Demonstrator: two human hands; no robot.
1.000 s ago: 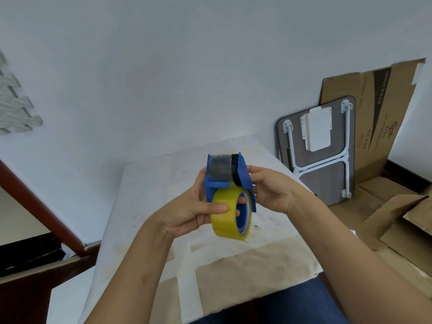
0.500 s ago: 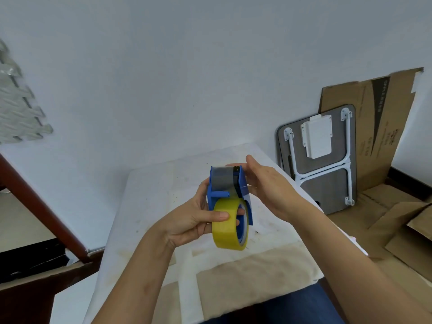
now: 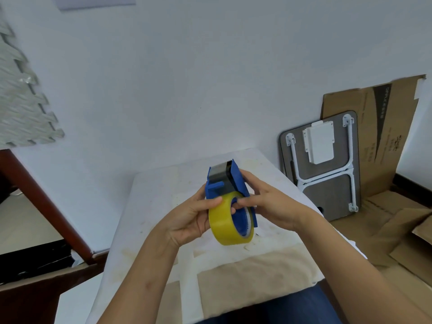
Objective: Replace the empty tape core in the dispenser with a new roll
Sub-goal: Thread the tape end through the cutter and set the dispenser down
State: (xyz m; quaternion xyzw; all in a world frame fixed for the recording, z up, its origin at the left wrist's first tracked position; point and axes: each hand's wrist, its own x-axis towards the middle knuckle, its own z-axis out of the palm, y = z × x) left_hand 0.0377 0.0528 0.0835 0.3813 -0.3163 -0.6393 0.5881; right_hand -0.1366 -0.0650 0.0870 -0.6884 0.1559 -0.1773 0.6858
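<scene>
Head view: at the centre of the frame, a blue dispenser (image 3: 230, 183) is held up above the white surface (image 3: 163, 230), its toothed cutter end pointing toward the top of the frame. A yellow roll (image 3: 224, 226) sits in the dispenser's lower end, around the blue hub. The left hand (image 3: 189, 220) is clamped on the dispenser and roll from the left, thumb across the roll's outer face. The right hand (image 3: 268, 204) closes on the dispenser's right side plate, with one fingertip reaching into the roll's centre.

No empty core shows anywhere in the frame, so the old one appears to be out already and the new roll is mounted or very nearly so. Whether the roll is pushed fully home on the hub cannot be told from this angle. What seems left is pressing it to its seat and threading the tape end up to the cutter; whether any tape is already threaded there cannot be told.
</scene>
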